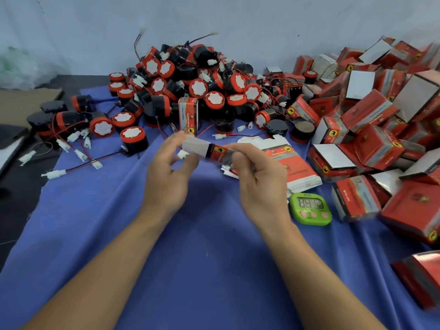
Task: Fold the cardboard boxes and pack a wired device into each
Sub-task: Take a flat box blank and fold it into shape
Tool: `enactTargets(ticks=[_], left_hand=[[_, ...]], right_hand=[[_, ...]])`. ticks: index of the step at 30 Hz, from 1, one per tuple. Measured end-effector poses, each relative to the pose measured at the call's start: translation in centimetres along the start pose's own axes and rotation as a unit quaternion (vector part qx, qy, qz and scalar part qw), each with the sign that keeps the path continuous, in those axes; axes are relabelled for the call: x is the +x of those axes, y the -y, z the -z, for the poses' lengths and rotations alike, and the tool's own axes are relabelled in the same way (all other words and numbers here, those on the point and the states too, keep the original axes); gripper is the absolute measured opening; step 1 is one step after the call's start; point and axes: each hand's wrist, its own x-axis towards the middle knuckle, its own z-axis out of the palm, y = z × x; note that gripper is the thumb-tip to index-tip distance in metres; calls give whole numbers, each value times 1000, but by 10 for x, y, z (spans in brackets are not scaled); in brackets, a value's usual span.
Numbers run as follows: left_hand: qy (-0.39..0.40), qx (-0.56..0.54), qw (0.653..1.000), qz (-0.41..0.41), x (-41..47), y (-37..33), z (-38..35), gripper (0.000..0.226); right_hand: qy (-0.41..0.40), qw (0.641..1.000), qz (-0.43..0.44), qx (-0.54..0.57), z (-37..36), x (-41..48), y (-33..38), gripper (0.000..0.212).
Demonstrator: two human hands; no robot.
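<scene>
Both hands hold one flat, unfolded red-and-white cardboard box (pixel 206 148) above the blue cloth. My left hand (pixel 166 172) pinches its white flap end, fingers curled. My right hand (pixel 259 179) grips the red printed end. Behind them a big heap of black-and-red round wired devices (pixel 197 89) with white connectors covers the far middle of the cloth. A short stack of flat box blanks (pixel 290 163) lies just right of my right hand. One folded box (pixel 188 115) stands upright at the front of the device heap.
A pile of folded red boxes (pixel 371 115) fills the right side. A green digital timer (pixel 310 209) lies near my right wrist. Loose devices and white connectors (pixel 78 136) spread at left. Blue cloth (pixel 190 258) covers the work surface; a pale wall stands behind.
</scene>
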Motion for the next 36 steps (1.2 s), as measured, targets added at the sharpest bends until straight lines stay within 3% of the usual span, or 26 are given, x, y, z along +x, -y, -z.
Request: enactTargets(ticks=[2,4,7,10,13,16,20,22,25,28,30,32,36], left_hand=[[9,-12,1000,-6,0,-2,4,22],[19,-18,1000,-7,-1,-4,7,21],[29,-44,999,-4,0,-8,9,27],[14,-48,999,9,1,-6,13,15],[-18,-105,992,66,1,-6,16,26],[-68,-171,974,128,4,-9,20,35],[-92,-215,958,165,7,-9,23,33],[-81,-209,960,169,6,-9,23,32],[-68,-190,964,174,4,-7,22,29],[-62,-184,964,182,5,-5,21,31],[-55,-180,965,182,6,-6,18,34],[-49,-171,967,181,6,-6,15,35],[-39,-158,969,184,4,-3,12,31]], right_hand=[[-8,1000,7,-4,4,-1,0,18],[-4,1000,-10,-22,7,-2,2,14],[-16,995,-50,-79,8,-5,3,45],[-37,991,-84,-97,9,-4,2,76],[-44,990,-97,-95,13,-2,0,86],[-39,991,-86,-97,18,0,-5,76],[-31,982,-36,-181,14,-4,1,29],[-23,973,-21,-227,17,-2,8,21],[47,939,-67,-335,55,15,13,42],[206,851,-192,-443,117,25,13,88],[293,796,-271,-455,146,25,13,96],[282,787,-295,-462,160,28,8,91],[161,786,-195,-564,173,28,-7,75]])
